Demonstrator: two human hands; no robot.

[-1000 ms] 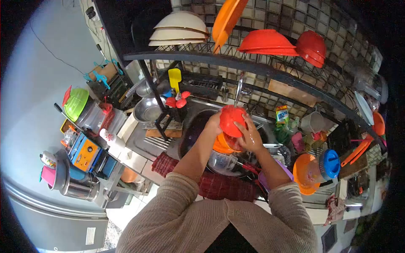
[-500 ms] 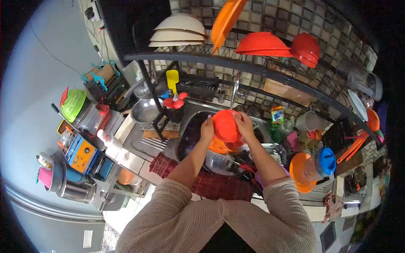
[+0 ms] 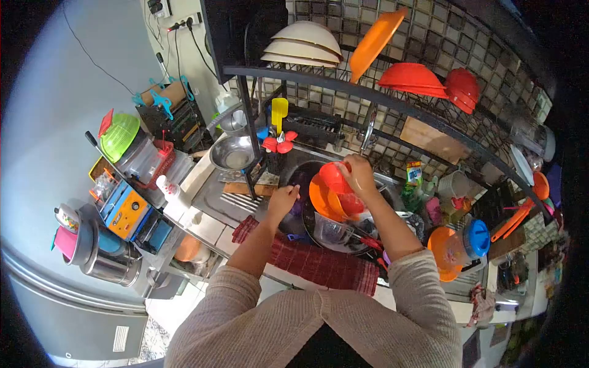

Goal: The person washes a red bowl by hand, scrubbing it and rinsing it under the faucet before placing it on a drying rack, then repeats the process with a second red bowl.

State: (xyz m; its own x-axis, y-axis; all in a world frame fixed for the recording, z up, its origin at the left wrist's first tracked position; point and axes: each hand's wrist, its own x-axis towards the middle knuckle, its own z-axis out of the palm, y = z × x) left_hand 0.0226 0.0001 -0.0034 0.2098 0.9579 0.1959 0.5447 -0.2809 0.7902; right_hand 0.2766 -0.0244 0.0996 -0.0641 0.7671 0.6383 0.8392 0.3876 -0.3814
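Observation:
My right hand (image 3: pixel 359 172) grips the rim of a red bowl (image 3: pixel 333 178), which is tilted over the sink (image 3: pixel 300 175). My left hand (image 3: pixel 283 201) is off the bowl, over the left side of the sink, with its fingers curled in and nothing visible in them. Below the red bowl is an orange bowl (image 3: pixel 323 199), with another red piece beside it. A clear plastic container (image 3: pixel 329 228) lies lower in the sink. The faucet (image 3: pixel 369 129) rises behind my right hand.
A dark dish rack (image 3: pixel 392 98) spans above the sink, bearing cream bowls (image 3: pixel 305 46), an orange plate (image 3: pixel 377 43) and red bowls (image 3: pixel 414 78). On the left are a steel bowl (image 3: pixel 234 153) and a white bottle (image 3: pixel 172 191). A blue-lidded pitcher (image 3: pixel 460 242) stands right. A red cloth (image 3: pixel 307 260) covers the front edge.
My left hand has let go of the red bowl and moved left and down. The right hand now holds the bowl alone, tilted. The view has shifted, so the scene sits farther right and lower.

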